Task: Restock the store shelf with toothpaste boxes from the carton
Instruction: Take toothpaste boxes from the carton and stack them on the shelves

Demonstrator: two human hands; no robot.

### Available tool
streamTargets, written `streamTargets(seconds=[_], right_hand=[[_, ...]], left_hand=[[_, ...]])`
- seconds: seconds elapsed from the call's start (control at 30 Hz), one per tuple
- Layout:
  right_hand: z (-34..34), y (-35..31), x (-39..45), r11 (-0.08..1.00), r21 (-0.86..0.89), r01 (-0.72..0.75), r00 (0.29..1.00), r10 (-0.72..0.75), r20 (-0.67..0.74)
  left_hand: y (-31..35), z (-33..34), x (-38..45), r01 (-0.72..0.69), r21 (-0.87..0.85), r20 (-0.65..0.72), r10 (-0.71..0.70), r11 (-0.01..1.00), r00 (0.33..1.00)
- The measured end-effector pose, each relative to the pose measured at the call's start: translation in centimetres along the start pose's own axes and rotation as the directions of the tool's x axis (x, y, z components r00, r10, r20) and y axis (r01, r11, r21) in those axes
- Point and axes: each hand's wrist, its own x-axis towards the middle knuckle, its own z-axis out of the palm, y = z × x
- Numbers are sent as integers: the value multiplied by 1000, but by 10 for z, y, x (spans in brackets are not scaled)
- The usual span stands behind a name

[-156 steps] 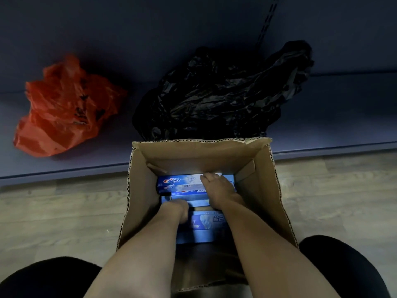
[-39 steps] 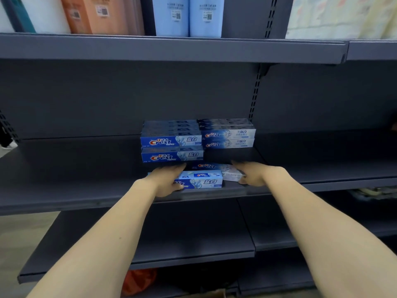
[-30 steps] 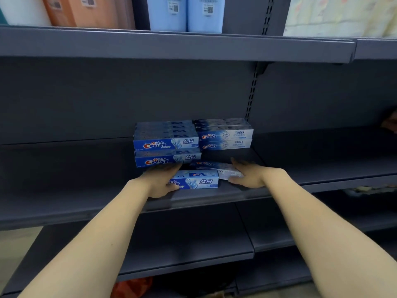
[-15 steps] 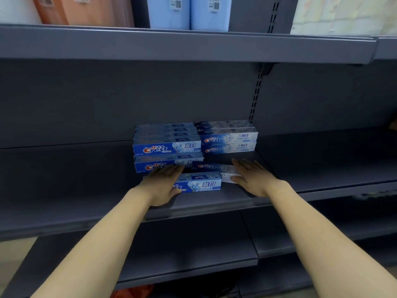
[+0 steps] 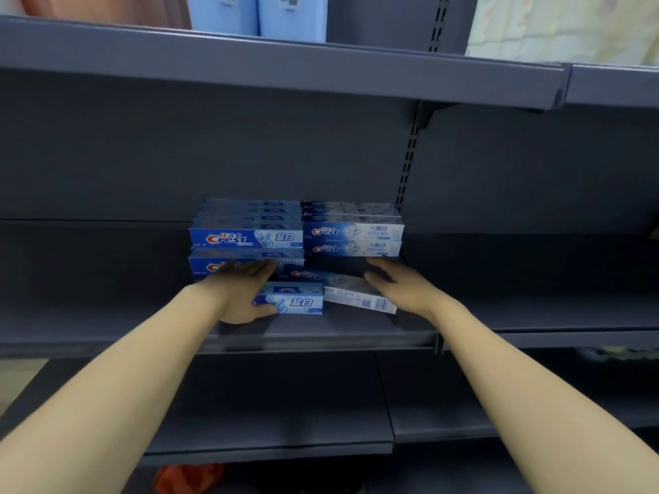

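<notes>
Two loose toothpaste boxes lie mid-frame on the shelf, before the stacked boxes. The left hand cups the blue box's end with straight fingers; the right hand lies flat beside the white box. Light, stiff, crushable cartons: best slid by their ends.

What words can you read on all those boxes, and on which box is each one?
"Crest" and "盐白": top dark blue toothpaste box, left stack.
"Crest": two pale toothpaste boxes, right stack; their Chinese print is too blurred.
"盐白": front blue box under the left hand.
Barcode on the tilted white box and the labels on the light blue packs: unreadable.
</notes>
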Motion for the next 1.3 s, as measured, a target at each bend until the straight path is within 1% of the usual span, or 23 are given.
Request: streamTargets(seconds=[0.1,0.17,0.27,0.37,0.43,0.5,0.63,0.73,0.83,0.93,1.0,1.1,1.2,1.3], right_hand=[[-18,0,0,1000,27,-11,1000,11,-13],[-28,1,1,1000,-11,-4,1000,4,-2],[-30,4,7,995,-96,-22,999,27,44],[-18,6,12,980,-195,21,991,5,133],[-6,5,13,980,-195,30,985,4,174],[2,4,12,977,-210,41,983,-2,181],[2,8,14,930,-350,115,987,-66,148],[-7,12,13,915,-386,114,991,-80,103],[-13,18,14,927,-369,68,997,-76,-7],[-17,22,15,891,-452,32,992,-83,-92],[-18,26,16,873,-487,21,986,-99,-134],[-17,33,19,889,-457,35,984,-110,-139],[-18,39,22,927,-360,105,982,-154,-110],[-21,41,25,938,-325,124,975,-176,-134]], left_hand=[[27,-7,9,-46,-103,-53,40,994,998],[42,-11,17,-62,-135,-78,52,989,996],[57,-15,26,-72,-143,-78,61,987,995],[67,-15,30,-80,-129,-76,70,988,995],[71,-14,31,-83,-143,-84,72,986,994],[74,-12,31,-78,-157,-82,65,985,994],[81,-13,34,-49,-176,-54,40,983,998],[89,-21,39,-59,-166,-53,51,984,997],[104,-29,46,-64,-152,-101,49,986,994],[119,-31,50,-59,-141,-182,33,988,983],[129,-28,53,-51,-156,-204,18,986,979],[139,-18,61,-15,-194,-211,-27,981,977],[142,-13,68,10,-231,-247,-69,973,967],[140,-14,75,14,-258,-261,-84,966,962]])
